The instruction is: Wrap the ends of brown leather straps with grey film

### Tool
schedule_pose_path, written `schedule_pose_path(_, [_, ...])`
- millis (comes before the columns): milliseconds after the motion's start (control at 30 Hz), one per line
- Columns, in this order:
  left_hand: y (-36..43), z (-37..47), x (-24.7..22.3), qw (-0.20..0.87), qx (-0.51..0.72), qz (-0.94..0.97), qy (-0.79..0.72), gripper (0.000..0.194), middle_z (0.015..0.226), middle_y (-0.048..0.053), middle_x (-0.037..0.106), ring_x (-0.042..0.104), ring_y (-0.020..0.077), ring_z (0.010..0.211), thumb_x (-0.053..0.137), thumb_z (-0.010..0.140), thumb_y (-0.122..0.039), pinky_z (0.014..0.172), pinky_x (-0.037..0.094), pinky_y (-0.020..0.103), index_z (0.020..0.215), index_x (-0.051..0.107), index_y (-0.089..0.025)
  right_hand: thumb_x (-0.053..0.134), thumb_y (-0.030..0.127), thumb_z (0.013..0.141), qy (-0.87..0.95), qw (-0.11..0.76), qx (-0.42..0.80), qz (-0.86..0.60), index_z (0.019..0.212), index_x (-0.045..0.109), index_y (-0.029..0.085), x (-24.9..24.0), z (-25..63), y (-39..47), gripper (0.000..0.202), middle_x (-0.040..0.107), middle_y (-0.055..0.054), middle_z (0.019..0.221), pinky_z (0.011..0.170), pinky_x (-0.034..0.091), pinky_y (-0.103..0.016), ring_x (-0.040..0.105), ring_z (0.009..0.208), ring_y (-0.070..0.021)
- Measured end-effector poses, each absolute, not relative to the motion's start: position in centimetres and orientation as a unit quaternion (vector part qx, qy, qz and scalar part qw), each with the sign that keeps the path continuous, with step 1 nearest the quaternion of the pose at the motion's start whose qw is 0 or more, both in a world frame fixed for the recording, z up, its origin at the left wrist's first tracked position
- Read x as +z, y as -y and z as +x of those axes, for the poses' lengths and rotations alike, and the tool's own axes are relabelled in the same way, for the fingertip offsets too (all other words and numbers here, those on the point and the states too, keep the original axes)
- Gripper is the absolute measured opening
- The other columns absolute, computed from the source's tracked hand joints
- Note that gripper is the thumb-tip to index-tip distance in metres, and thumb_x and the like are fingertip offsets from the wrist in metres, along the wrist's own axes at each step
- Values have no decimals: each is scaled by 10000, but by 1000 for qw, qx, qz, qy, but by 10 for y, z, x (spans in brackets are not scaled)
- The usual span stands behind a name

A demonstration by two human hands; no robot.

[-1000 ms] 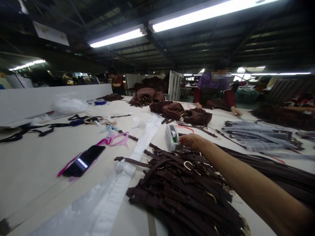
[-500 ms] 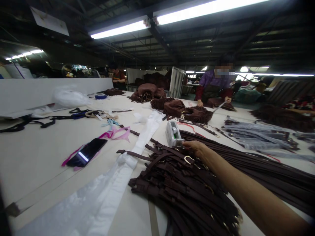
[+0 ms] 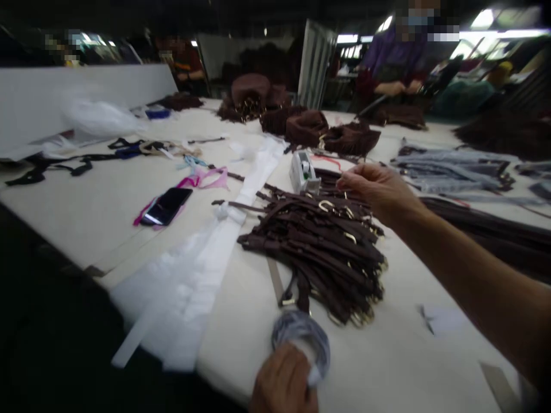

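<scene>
Grey coil by worktop near edge, left hand clamped on it; room rightward to the scrap. Right hand above straps, just beside dispenser, fingertips together; can't tell if they grip anything. Phone inside left edge.

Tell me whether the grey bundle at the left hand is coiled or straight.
Coiled: the grey bundle curves round in a ring, the left hand gripping its near side.

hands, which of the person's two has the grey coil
The left hand, lowest in view, holds the grey coil; the right hand is farther forward, near the tape dispenser.
</scene>
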State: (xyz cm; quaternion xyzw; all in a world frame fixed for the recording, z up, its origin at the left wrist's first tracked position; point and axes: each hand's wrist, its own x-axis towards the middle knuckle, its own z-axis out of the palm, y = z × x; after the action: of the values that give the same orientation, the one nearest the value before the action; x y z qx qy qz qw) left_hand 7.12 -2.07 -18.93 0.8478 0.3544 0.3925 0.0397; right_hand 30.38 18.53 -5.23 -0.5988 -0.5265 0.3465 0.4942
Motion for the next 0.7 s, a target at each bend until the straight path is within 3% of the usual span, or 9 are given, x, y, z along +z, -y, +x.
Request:
schedule_pose_path(67, [26, 74, -194, 87, 363, 845, -383, 150, 791, 79, 611, 590, 207, 812, 508, 760, -77, 731, 548, 354, 889, 573, -119, 671, 352, 755, 594, 418, 447, -523, 738, 604, 150, -59, 300, -120, 213, 647, 1, 682, 567, 420, -189, 552, 599, -83])
schedule_pose_path(133, [29, 76, -195, 119, 345, 844, -393, 175, 785, 82, 608, 579, 215, 816, 520, 715, -43, 749, 539, 362, 860, 565, -131, 644, 400, 768, 560, 295, 588, -504, 722, 593, 148, -78, 288, -55, 261, 628, -7, 610, 501, 406, -189, 543, 535, -89])
schedule_pose_path(200, [30, 77, -193, 131, 336, 849, -386, 202, 787, 71, 605, 571, 212, 812, 529, 714, -40, 745, 530, 357, 884, 552, -146, 658, 428, 740, 494, 239, 661, -512, 716, 563, 152, -103, 274, -1, 293, 591, 6, 590, 439, 374, -180, 562, 524, -104])
schedule_pose_path(333, [30, 74, -190, 122, 349, 849, -377, 302, 812, 71, 612, 574, 206, 806, 549, 730, -57, 720, 525, 334, 1015, 496, -143, 651, 421, 727, 436, 243, 688, -526, 716, 527, 152, -143, 255, 45, 296, 540, 30, 575, 399, 333, -164, 541, 484, -89])
schedule_pose_path(467, [32, 72, -193, 113, 357, 847, -377, 373, 845, 74, 620, 591, 199, 814, 560, 752, -108, 717, 529, 309, 1107, 453, -144, 618, 439, 741, 434, 260, 691, -517, 706, 516, 154, -151, 248, 50, 304, 534, 35, 519, 406, 333, -167, 481, 436, -72])
schedule_pose_path(700, [33, 71, -192, 94, 361, 856, -359, 344, 821, 55, 626, 583, 194, 807, 535, 773, -103, 719, 516, 308, 1104, 467, -169, 600, 478, 741, 423, 268, 667, -551, 699, 517, 160, -160, 240, 54, 331, 539, 35, 498, 377, 339, -163, 479, 418, -76])
